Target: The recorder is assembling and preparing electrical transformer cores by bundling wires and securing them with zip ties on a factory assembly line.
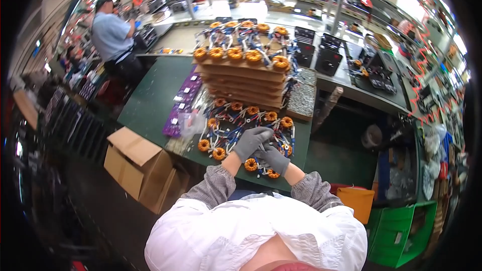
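My left hand (251, 141) and my right hand (274, 158), both in grey gloves, meet over the near part of the green table (150, 93). Their fingers are bent together, and whatever small part they hold is hidden. Under and around them lie several ring-shaped coils wound in copper-coloured wire, with blue, white and red leads. One coil (250, 164) sits just below my hands, and another coil (218, 153) is left of my left wrist. Beyond my hands rises a stack of brown cardboard sheets (243, 83), topped with more wired coils (234, 53).
Purple boards (182, 103) and a clear plastic bag (193, 124) lie left of the stack. A foam-like grey block (302, 93) stands to its right. An open cardboard box (131, 163) is at lower left, a green crate (396, 236) at lower right. A person (111, 35) works at far left.
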